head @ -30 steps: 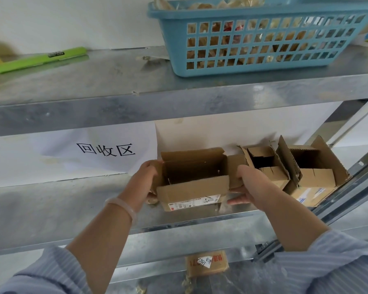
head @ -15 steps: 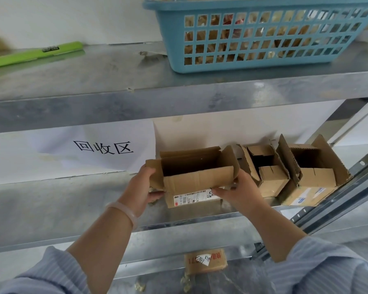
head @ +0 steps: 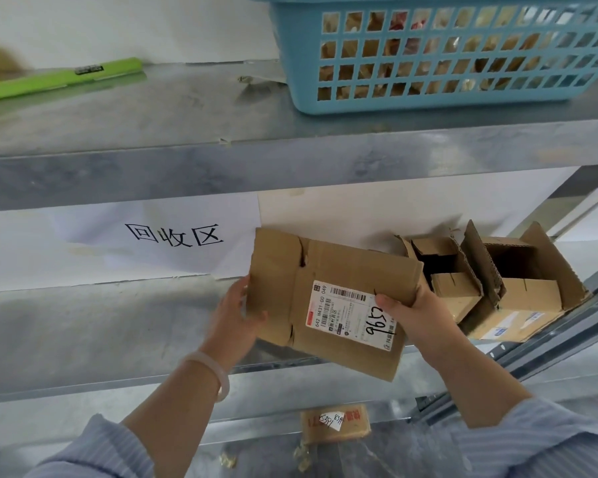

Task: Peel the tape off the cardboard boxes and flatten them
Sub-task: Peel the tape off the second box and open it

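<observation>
Cardboard box [head: 328, 301] held between both hands, in front of the shelf [head: 83, 339].
Left hand [head: 235, 319] pinches its left edge, right hand [head: 411, 312] its right; it lies sideways and looks nearly flat.

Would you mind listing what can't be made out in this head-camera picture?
- Blue basket contents: screened by its lattice, top cut off.
- Held box: far side faces away, any tape there unseen.
- Shipping label small print: too small.
- Left hand fingers: behind the box.
</observation>
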